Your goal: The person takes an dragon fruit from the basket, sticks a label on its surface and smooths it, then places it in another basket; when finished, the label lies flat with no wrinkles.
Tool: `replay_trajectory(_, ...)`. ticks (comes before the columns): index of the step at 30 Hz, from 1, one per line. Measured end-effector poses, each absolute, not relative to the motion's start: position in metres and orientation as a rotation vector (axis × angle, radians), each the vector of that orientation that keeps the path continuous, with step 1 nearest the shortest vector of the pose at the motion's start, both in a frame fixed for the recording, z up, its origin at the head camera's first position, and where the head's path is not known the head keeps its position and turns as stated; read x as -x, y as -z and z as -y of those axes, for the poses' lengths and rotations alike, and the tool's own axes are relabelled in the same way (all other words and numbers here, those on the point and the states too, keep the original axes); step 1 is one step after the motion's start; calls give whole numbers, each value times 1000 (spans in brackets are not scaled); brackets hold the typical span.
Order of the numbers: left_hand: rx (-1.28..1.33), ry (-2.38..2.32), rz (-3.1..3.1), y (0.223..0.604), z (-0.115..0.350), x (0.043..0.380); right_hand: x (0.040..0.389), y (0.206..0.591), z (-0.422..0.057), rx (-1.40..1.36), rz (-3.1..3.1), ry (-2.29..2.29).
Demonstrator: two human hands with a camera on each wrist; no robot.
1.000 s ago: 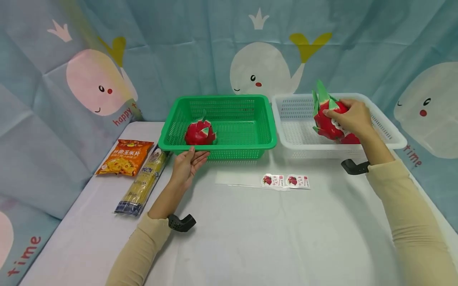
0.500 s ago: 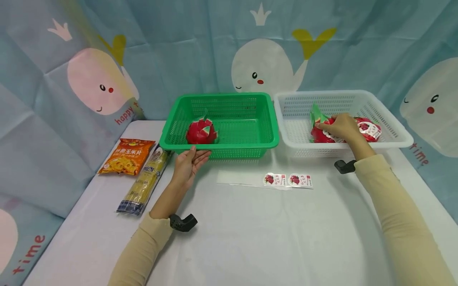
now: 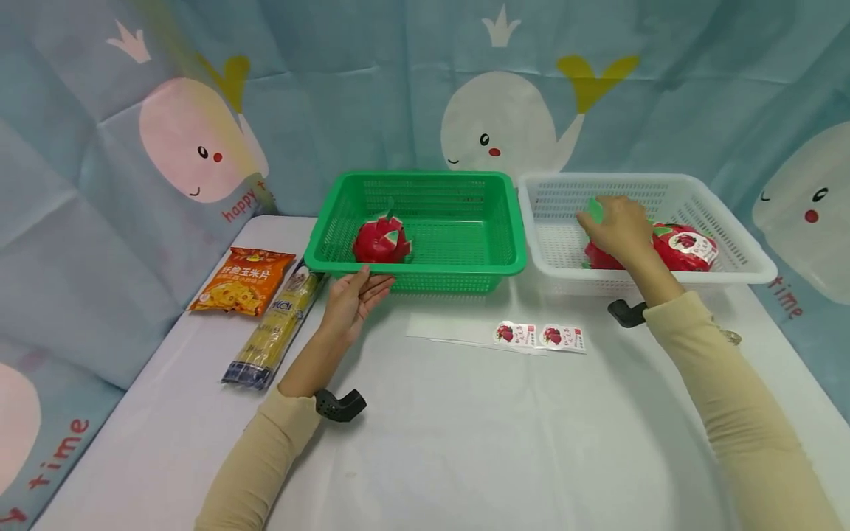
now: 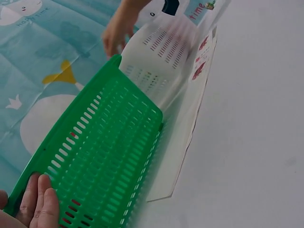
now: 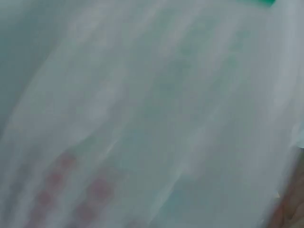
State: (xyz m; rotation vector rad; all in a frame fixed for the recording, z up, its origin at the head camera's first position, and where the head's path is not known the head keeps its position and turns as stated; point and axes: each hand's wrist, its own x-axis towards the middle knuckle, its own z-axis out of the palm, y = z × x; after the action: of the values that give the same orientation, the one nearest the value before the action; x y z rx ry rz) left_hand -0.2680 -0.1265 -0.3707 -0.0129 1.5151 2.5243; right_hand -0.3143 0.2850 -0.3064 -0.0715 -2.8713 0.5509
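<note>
Evidently the right hand [image 3: 619, 227], its grip loosely spread, is over a red, green-leafed dragon fruit [image 3: 601, 259] in the white plastic basket [image 3: 555, 240]; the left hand [image 3: 350, 301] pinches the green plastic basket's [image 3: 438, 270] front rim.

Both beige-sleeved arms [image 3: 724, 398] reach forward; the bare left hand [image 3: 350, 301] has its fingers nearly straight, the bare right hand [image 3: 619, 228] shows its back.

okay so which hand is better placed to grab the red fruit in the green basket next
Probably the left hand: it is at the front rim of the green basket, close to the red fruit. The right hand is over at the white basket, by another fruit.
</note>
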Motion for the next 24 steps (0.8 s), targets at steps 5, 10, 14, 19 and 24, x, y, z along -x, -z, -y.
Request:
replay_trajectory(5,53,-2529,-1532,368,137,269,325,290,-213,-129,2739,-661)
replay_trajectory(10,82,-2503,-1566,364,145,269,340,286,-131,-309,2986,-888)
replay_trajectory(14,45,-2464,-1605,363,151,269,355,297,-70,-374,3164,-1099)
replay_trajectory(19,21,-2434,-1656,362,152,269,370,311,-18,-223,3217,-1384)
replay_trajectory(24,46,-2427,-1674,360,148,270,382,317,8,-98,3188,-1391)
